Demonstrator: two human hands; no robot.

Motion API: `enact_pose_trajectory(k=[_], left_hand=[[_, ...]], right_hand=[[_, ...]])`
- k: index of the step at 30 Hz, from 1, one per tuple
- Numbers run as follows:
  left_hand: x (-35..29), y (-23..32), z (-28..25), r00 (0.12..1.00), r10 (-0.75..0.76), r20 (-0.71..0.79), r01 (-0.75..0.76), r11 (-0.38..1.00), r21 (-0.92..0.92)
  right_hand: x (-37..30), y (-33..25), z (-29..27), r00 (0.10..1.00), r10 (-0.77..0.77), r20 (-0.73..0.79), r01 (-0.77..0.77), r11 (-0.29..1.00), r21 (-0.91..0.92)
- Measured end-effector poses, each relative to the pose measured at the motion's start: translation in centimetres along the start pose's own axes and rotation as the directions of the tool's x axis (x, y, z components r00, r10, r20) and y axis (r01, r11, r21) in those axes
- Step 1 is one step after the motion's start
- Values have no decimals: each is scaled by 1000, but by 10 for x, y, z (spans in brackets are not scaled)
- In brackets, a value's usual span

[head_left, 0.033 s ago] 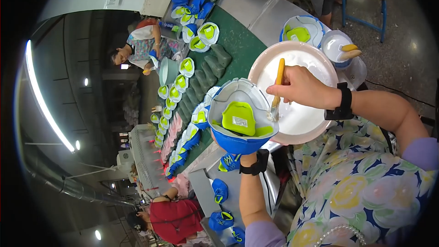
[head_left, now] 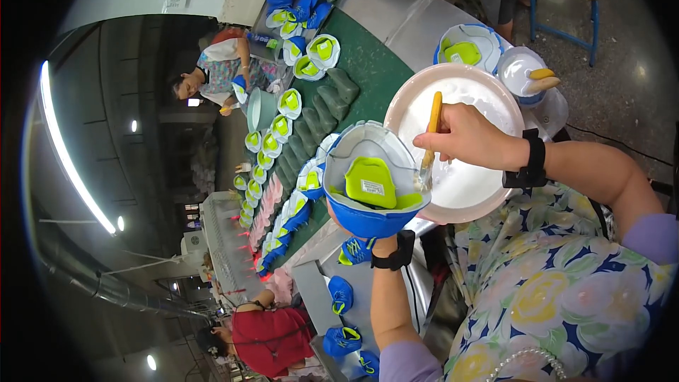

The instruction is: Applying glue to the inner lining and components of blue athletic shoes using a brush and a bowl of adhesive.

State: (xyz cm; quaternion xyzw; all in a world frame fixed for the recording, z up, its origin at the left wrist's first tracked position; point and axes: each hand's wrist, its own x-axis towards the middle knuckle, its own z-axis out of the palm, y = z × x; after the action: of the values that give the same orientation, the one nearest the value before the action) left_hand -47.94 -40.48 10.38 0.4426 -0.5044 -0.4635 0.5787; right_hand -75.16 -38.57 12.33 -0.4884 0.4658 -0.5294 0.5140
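Note:
A blue shoe upper, with a pale lining and a lime-green tongue piece bearing a small white label, is held up by my left hand. Most of that hand is hidden beneath the upper. My right hand pinches a yellow-handled brush, bristles down against the upper's right inner edge. Behind the brush stands a wide pale pink basin of white liquid, partly covered by my right hand.
A green conveyor belt carries rows of shoe uppers and dark shoe lasts. Right of the basin stands a small white tub with brush handles. Blue uppers lie on the lower metal surface. Two co-workers are across the line.
The brush and my right hand have shifted very slightly to the right. The upper has tilted a little; its hold is unchanged.

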Motion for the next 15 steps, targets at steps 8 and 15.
enact_pose_trajectory(k=[8, 15], left_hand=[[24, 17, -27, 975, -211, 70, 215, 975, -61], [-12, 12, -23, 698, -584, 414, 688, 708, -161]], right_hand=[[-14, -14, 2, 990, -104, 96, 102, 994, 25], [-8, -26, -15, 753, -593, 286, 619, 786, 0]])
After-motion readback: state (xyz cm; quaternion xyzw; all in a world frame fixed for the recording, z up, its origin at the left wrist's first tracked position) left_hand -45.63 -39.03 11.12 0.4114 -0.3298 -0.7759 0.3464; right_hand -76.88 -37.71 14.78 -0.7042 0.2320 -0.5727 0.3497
